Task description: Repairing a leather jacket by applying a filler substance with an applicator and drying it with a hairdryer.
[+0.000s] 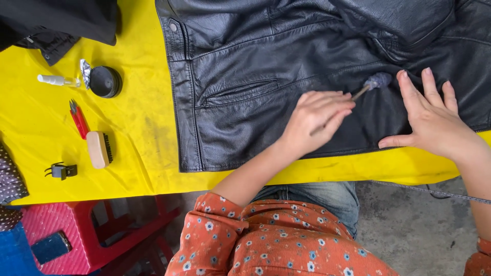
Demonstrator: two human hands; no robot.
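We had the black leather jacket (266, 87) spread across the yellow table cover (138, 122), filling the frame from twelve to three o'clock. Our left hand (314, 120) was closed around the thin handle of a small dauber brush (376, 82), whose fuzzy grey head touched the leather near the middle of the jacket, at about one o'clock from that hand. Our right hand (434, 120) lay flat with the fingers spread apart, holding nothing, pressing the leather down just to the right of the brush head. We judged the chief risk to be uneven work: if the flat hand eased off, the leather could bunch under the brush and take polish in streaks, and the fingertips sat so near the brush head that they could smear what had just been laid down. Too heavy a load on the dauber could also leave a dark patch along the seam, or reach the jacket's edge and mark the yellow cover. At nine o'clock sat a small round black tin (105, 82), open, its inside dark; we could not tell how much was in it. A scrap of foil (85, 71) lay touching its left side, and a small white bottle (57, 80) lay on its side just beyond. Below them lay a red tool (78, 120), a wooden brush (99, 149) and a black clip (62, 170), all well apart from the jacket.
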